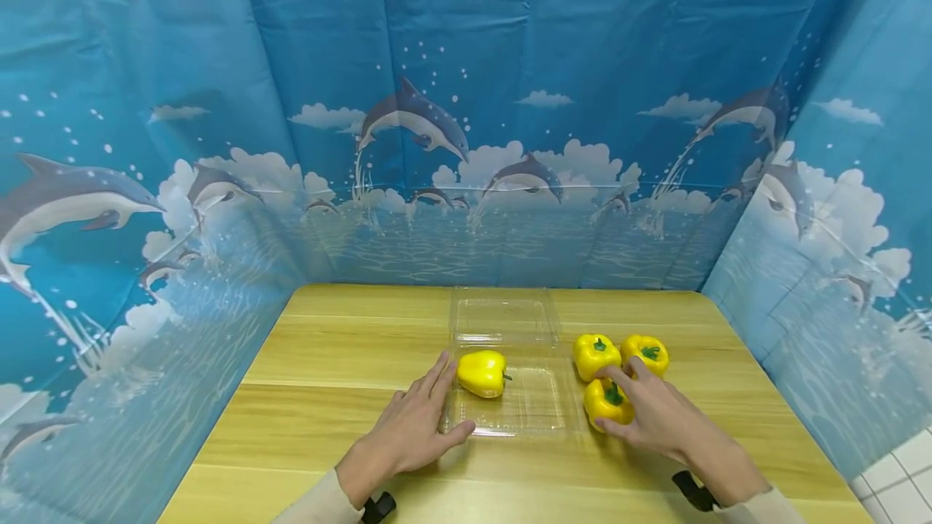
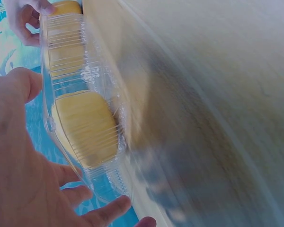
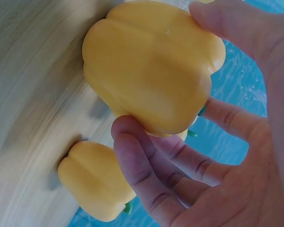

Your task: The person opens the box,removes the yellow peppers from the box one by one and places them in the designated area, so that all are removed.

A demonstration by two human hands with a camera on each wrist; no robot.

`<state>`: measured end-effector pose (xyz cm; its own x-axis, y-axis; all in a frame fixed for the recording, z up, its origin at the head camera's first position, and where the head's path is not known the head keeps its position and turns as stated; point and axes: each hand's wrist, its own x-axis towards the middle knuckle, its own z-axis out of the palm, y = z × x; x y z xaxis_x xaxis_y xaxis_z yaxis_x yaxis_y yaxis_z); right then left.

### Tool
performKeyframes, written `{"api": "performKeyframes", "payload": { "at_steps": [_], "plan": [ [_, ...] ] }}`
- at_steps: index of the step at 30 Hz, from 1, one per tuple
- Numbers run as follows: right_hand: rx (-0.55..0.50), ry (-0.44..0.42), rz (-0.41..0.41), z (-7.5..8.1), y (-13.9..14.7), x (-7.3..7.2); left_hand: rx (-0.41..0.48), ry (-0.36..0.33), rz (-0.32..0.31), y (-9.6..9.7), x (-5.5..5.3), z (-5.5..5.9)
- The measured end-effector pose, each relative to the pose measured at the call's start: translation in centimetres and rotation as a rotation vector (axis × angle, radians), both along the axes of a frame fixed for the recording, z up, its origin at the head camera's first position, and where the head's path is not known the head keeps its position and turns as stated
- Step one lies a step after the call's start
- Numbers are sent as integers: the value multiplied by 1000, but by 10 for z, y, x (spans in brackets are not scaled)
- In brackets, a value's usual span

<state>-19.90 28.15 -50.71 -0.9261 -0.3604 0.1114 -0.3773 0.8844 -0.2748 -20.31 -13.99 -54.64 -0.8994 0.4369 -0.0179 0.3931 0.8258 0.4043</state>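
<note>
An open clear plastic clamshell lies mid-table, its lid folded back. One yellow bell pepper sits in the near tray's left side. My left hand lies flat against the tray's left edge with straight fingers. In the left wrist view that pepper shows through the ribbed plastic wall. My right hand grips the nearest yellow pepper of three lying right of the tray. In the right wrist view, thumb and fingers curl round this pepper.
Two more yellow peppers stand just beyond the gripped one; one of them shows in the right wrist view. The wooden table is walled by blue dolphin-print curtains on three sides.
</note>
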Motion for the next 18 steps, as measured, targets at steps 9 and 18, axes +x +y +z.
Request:
{"api": "performKeyframes", "payload": {
  "at_steps": [9, 18],
  "plan": [
    [1, 15, 18, -2, 0, -1, 2, 2, -1, 0, 0, -1],
    [4, -2, 19, 1, -1, 0, -5, -4, 2, 0, -2, -2]
  ]
}}
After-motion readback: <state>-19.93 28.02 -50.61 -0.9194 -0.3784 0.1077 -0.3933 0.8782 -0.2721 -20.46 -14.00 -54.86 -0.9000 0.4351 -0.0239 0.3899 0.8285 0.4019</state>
